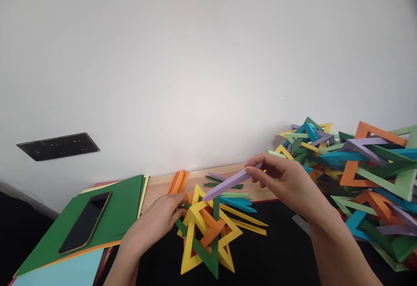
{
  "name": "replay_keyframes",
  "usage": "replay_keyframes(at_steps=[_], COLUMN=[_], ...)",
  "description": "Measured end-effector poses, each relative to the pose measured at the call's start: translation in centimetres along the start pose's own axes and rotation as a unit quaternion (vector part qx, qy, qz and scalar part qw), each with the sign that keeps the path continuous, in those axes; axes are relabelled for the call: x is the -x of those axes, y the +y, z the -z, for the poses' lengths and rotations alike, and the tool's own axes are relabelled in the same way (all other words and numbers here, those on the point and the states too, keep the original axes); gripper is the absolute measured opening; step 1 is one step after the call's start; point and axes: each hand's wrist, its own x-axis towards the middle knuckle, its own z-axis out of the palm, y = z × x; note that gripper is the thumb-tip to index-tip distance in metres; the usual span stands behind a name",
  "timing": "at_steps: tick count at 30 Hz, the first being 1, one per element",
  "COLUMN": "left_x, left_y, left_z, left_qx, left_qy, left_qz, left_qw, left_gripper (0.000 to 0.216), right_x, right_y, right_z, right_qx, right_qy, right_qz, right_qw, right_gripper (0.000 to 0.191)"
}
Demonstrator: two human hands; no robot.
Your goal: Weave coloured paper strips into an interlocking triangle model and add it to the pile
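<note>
A partly built paper model (208, 234) of interlocked yellow, orange and green triangle frames stands on the black mat. My left hand (154, 225) grips its left side, fingers closed on a yellow and green edge. My right hand (286, 181) pinches one end of a long folded purple paper strip (231, 183), whose other tip points down at the model's top. Loose folded strips lie just behind the model: orange ones (178, 181), purple and green ones (221, 177), blue ones (236, 203) and yellow ones (249, 225).
A heap of finished multicoloured paper models (361, 173) fills the right side. At the left, a phone (85, 221) lies on a stack of green and other coloured paper sheets (125, 203). A dark wall socket plate (58, 146) sits on the white wall behind.
</note>
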Motion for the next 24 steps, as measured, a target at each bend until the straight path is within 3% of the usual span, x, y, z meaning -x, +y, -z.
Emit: replay_keyframes(at_steps=[15, 18, 24], left_x=[0.1, 0.0, -0.5], left_y=[1.7, 1.2, -1.4], left_z=[-1.6, -1.2, -0.1], left_qx=[-0.030, -0.010, 0.034], left_qy=[0.060, 0.040, 0.018], left_qz=[-0.053, -0.052, 0.014], left_qw=[0.996, 0.998, 0.999], left_gripper=[0.017, 0.021, 0.020], right_x=[0.1, 0.1, 0.1], right_y=[0.1, 0.2, 0.3], right_z=[0.8, 0.9, 0.9], right_qx=[0.028, 0.029, 0.028], right_qy=[0.049, 0.054, 0.050], right_qz=[0.008, 0.013, 0.015], right_qw=[0.998, 0.998, 0.998], right_gripper=[0.028, 0.030, 0.032])
